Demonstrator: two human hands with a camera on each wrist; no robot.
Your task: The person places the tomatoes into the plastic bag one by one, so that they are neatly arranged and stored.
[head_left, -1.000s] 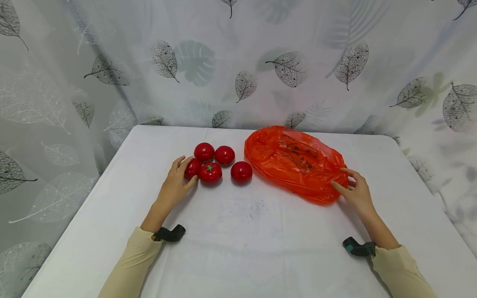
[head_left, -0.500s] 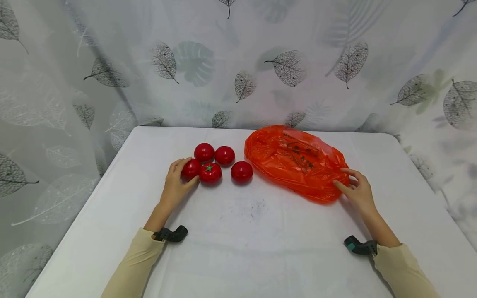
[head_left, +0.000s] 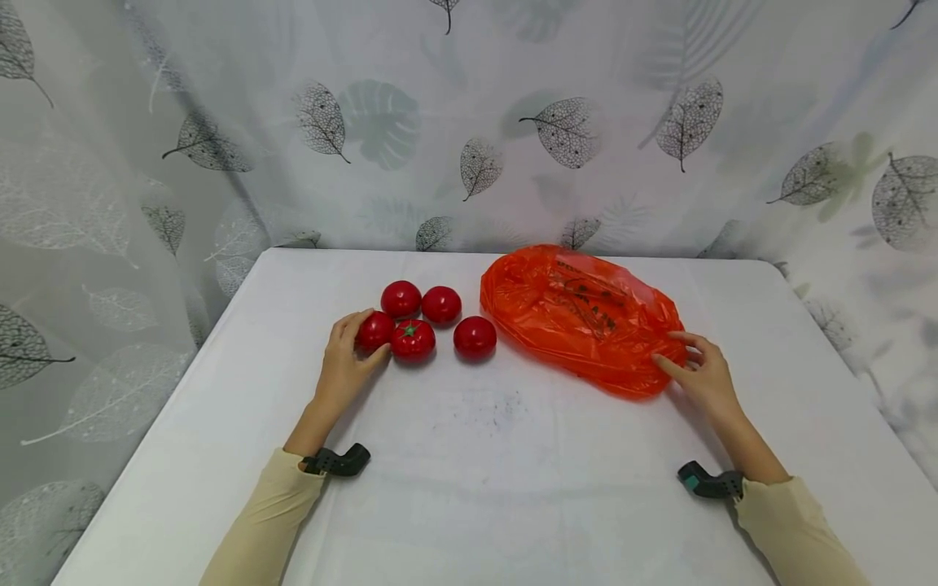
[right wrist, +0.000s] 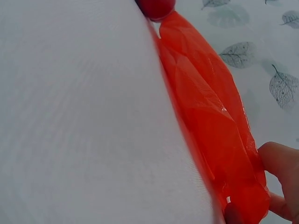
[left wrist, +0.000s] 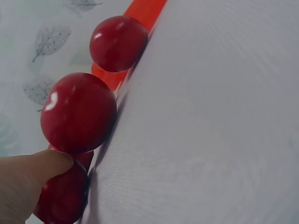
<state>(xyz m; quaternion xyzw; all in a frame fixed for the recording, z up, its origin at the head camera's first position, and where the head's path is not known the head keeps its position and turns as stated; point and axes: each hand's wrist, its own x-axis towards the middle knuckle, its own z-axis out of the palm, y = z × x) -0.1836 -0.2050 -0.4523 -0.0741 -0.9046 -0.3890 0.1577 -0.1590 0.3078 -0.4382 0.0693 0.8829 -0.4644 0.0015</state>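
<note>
Around the leftmost tomato [head_left: 375, 330] my left hand [head_left: 340, 370] curls, its thumb at the near side and fingers behind. That tomato sits on the table beside another tomato with a green stem mark [head_left: 414, 342]. The left wrist view shows the thumb [left wrist: 53, 163] laid against the held tomato [left wrist: 63, 196], below a larger-looking tomato [left wrist: 78, 113]. My right hand [head_left: 703, 374] holds the right end of a crumpled red plastic bag [head_left: 579, 317], thumb in front. In the right wrist view, thumb and fingers bracket the bag's end [right wrist: 215, 135].
Two tomatoes stand behind, one at the back left [head_left: 401, 299] and one beside it [head_left: 441, 305]. A further tomato [head_left: 475, 338] is between the group and the bag. The white table [head_left: 484, 488] meets a leaf-printed curtain [head_left: 410, 195] at its back edge.
My left fingers have drawn closer around the leftmost tomato, which has shifted slightly left. My right hand and the bag have hardly moved.
</note>
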